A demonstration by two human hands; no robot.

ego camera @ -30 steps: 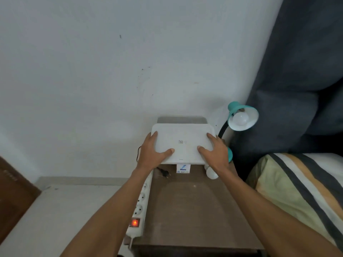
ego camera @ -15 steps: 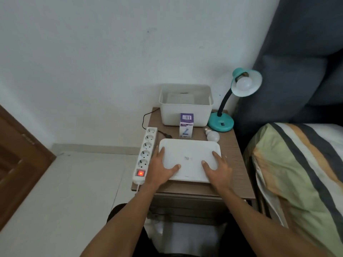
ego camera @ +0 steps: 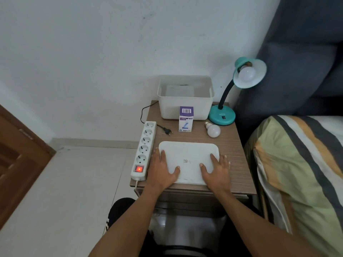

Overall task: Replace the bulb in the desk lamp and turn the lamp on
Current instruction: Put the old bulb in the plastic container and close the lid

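A teal desk lamp (ego camera: pixel 221 115) stands at the table's back right, unlit, with a white bulb (ego camera: pixel 246 72) in its shade. A loose white bulb (ego camera: pixel 213 130) lies on the table beside the lamp's base. A purple and white bulb box (ego camera: pixel 186 118) stands in front of the bin. The lamp's plug (ego camera: pixel 167 131) lies unplugged next to the power strip (ego camera: pixel 143 149), whose switch glows red. A white lid (ego camera: pixel 189 154) lies flat on the table's front. My left hand (ego camera: pixel 162 167) and my right hand (ego camera: pixel 216 168) rest on the lid's near corners.
An open white bin (ego camera: pixel 185 108) sits at the back of the brown bedside table (ego camera: pixel 235 154), against the wall. A bed with a striped cover (ego camera: pixel 300 173) lies to the right. A wooden door (ego camera: pixel 20 160) is at the left.
Both hands lifted the lid off the bin, brought it toward me and laid it on the table's front. The bin now stands open.
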